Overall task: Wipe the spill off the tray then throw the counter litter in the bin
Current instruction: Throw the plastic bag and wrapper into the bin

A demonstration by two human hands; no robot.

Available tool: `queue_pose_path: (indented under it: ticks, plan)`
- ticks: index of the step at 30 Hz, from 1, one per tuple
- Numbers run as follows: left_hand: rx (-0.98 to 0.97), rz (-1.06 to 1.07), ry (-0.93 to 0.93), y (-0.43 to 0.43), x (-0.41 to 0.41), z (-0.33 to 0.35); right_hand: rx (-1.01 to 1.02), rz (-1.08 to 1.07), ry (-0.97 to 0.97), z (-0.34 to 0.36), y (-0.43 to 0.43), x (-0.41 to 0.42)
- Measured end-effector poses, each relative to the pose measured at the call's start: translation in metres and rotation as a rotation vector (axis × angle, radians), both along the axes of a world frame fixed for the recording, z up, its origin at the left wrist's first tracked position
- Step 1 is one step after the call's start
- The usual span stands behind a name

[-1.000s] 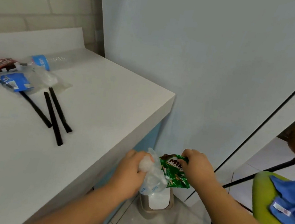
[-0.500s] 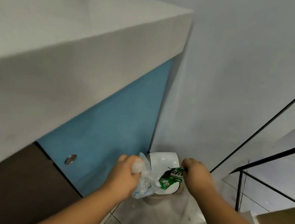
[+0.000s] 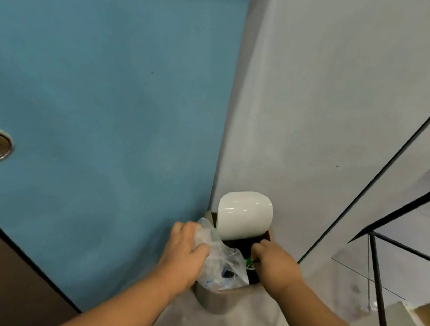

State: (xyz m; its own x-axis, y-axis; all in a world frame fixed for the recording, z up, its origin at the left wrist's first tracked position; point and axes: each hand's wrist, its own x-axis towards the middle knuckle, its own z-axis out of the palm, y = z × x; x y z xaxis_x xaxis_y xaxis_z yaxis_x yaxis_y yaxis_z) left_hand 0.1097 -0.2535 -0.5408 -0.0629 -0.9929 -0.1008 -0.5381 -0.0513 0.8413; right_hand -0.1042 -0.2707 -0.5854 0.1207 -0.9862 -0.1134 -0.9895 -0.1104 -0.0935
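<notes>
L hand (image 3: 188,251) grips crumpled clear plastic (image 3: 220,267) right over the bin (image 3: 214,299) mouth, white flap lid (image 3: 244,215) tipped back so litter drops straight in, while R hand (image 3: 275,265), fingers curled, pinches green wrapper (image 3: 250,262) just inside the opening.

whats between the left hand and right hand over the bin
In the head view, the clear plastic bag, gripped by the left hand, fills the gap above the open bin; a green wrapper peeks from the right hand.
</notes>
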Motion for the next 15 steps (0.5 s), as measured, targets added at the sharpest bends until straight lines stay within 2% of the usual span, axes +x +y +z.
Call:
queue_pose_path:
  ticks: [6,10,11,12,13,15]
  plan:
    - [-0.052,-0.068,-0.110,-0.006,0.000,-0.018,0.155,0.059,0.250,-0.042,0.002,0.014]
    - [-0.089,-0.090,-0.132,-0.011,0.002,-0.025,0.306,0.075,0.389,-0.037,0.001,0.023]
    - [-0.098,-0.092,-0.120,-0.012,0.001,-0.027,0.322,0.082,0.372,-0.034,0.002,0.023]
    - [-0.108,-0.093,-0.108,-0.013,0.000,-0.028,0.320,0.069,0.313,-0.033,0.001,0.024]
    - [-0.121,-0.092,-0.099,-0.014,-0.002,-0.030,0.289,0.024,0.175,-0.034,-0.001,0.024]
    - [-0.140,-0.073,-0.091,-0.017,-0.005,-0.033,0.148,-0.121,-0.294,-0.036,-0.004,0.023]
